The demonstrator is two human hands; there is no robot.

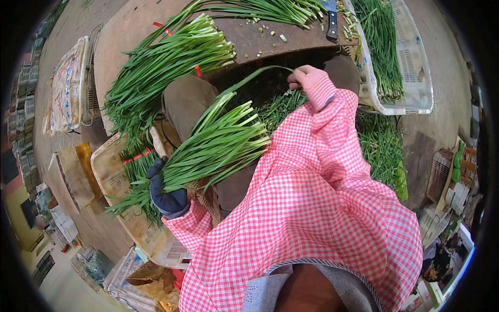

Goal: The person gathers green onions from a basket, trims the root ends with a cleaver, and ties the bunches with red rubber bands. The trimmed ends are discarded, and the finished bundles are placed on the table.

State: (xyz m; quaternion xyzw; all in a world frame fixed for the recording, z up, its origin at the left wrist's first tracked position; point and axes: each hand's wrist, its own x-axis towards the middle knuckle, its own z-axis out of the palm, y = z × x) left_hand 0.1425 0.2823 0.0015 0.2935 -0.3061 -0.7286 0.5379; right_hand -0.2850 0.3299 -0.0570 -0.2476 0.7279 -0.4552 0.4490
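My left hand (168, 195), in a dark glove, grips a loose bunch of garlic chives (218, 150) near its leafy end. The pale cut stems fan out toward my right side. My bare right hand (302, 77) pinches the tip of one long green leaf (253, 74), which arches up from the bunch. A larger pile of chives (171, 68) lies on the wooden table (265, 41), with red ties beside it. More chives (269, 11) are spread at the table's far side, near a black-handled knife (331, 25) and small stem trimmings.
On the right stands a white plastic crate (419, 78) of chives. Another crate (113, 171) at my left holds a chive bundle with a red tie (138, 155). Leaf scraps (380, 148) heap below the right crate and between my knees. A cardboard piece (76, 175) lies at the left.
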